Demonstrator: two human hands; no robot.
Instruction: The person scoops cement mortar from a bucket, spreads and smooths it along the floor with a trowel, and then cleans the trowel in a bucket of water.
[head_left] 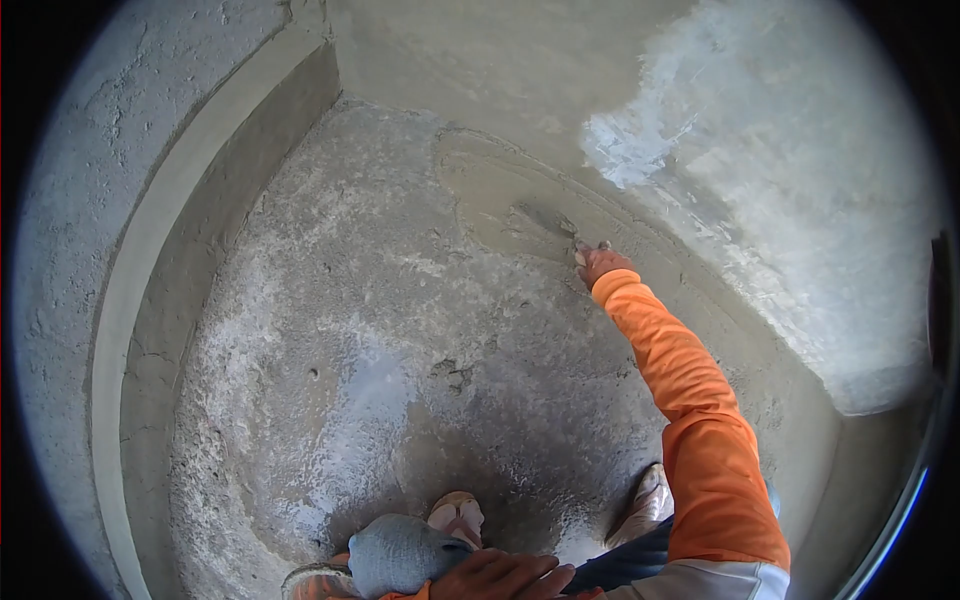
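Observation:
My right hand (603, 262) is stretched forward in an orange sleeve and closed around the handle of a trowel. The trowel's blade (542, 220) is smeared with mortar and lies against a patch of wet mortar (490, 190) on the floor. Streaks run through the mortar beside the blade. Close to my body, my left hand (500, 577) rests with its fingers laid out flat near my bent knee (400, 555). Nothing shows in its fingers.
A low concrete kerb (150, 230) curves along the left. The rough floor (330, 260) has wet, shiny spots. On the right stands a wall (780, 180) with a pale patch. My feet (458, 515) are at the bottom, near a partly visible round-rimmed object (318, 580).

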